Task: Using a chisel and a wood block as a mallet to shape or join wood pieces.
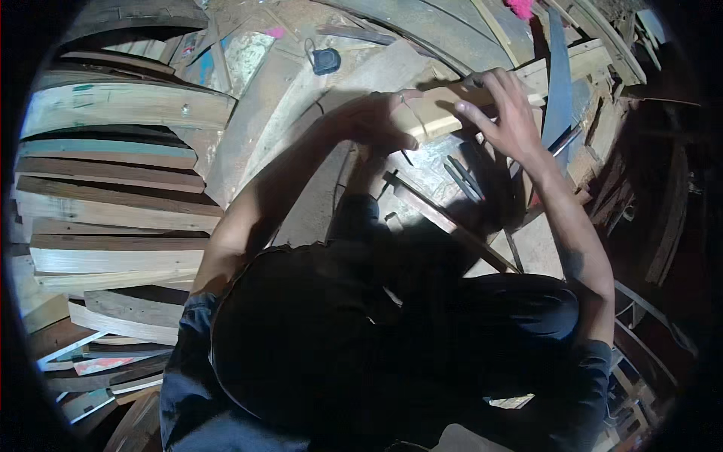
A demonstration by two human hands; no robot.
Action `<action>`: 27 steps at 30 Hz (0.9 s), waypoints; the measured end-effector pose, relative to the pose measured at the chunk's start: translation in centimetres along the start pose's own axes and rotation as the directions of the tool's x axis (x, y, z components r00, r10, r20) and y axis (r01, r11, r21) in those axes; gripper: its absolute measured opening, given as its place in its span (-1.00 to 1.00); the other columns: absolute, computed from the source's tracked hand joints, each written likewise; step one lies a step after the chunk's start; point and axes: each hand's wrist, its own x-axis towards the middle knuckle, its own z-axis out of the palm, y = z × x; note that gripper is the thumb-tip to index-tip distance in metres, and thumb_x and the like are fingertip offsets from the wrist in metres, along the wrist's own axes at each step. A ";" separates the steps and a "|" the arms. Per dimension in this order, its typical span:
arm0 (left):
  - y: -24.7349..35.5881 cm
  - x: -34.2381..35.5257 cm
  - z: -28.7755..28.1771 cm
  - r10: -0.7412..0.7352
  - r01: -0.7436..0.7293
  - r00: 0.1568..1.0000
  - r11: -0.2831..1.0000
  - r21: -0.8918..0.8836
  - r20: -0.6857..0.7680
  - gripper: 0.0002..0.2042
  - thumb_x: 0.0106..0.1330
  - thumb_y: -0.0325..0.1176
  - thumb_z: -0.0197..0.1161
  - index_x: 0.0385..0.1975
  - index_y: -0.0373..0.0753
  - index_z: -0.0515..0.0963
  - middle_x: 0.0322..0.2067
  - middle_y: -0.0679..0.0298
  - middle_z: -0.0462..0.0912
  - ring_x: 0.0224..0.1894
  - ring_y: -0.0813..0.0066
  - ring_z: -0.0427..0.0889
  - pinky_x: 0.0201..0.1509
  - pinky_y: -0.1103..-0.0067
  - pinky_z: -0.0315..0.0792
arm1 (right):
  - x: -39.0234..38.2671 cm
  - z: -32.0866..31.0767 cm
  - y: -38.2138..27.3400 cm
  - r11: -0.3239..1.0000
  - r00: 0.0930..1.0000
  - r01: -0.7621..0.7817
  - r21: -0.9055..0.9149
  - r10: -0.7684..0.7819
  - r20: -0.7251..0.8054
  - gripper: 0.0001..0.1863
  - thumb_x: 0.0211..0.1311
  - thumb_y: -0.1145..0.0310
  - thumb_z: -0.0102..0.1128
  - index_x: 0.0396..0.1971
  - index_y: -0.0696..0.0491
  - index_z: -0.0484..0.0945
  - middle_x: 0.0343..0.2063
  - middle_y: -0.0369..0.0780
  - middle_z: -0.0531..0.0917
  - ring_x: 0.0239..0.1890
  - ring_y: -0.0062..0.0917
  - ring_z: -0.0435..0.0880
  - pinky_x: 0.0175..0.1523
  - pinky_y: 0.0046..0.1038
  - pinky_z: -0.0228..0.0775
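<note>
Both hands are on a pale wooden board (438,113) held in front of me, slanting up toward the right. My left hand (374,120) closes round its left end, with the thumb along the near edge. Farther right, my right hand (506,113) grips the board with the thumb on the near side and fingers bent over the top. Below the board lie two dark, slim pen-like sticks (463,178). A long narrow tool or strip (444,215) slants beneath them toward my knee; its kind I cannot make out. A dark tape measure (326,62) rests beyond my left forearm.
Stacked planks (124,109) fill the left side, several with curved edges. A blue-grey strip of wood (558,79) stands at the right behind my right hand. More scrap wood (666,211) lies in shadow at the far right. A bright pink item (520,7) shows at the top.
</note>
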 end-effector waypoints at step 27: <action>4.5 -3.2 -4.2 0.119 -0.639 0.602 0.665 -0.386 -0.790 0.25 0.11 -0.42 0.62 0.57 -0.44 -0.35 0.25 -0.12 0.35 0.27 0.09 0.48 0.28 0.30 0.55 | 3.7 0.6 -9.3 0.967 0.945 0.171 0.189 -0.107 -0.308 -0.52 0.04 0.36 0.56 -0.07 0.18 0.54 -0.23 -0.08 0.64 -0.19 -0.20 0.73 -0.12 -0.20 0.66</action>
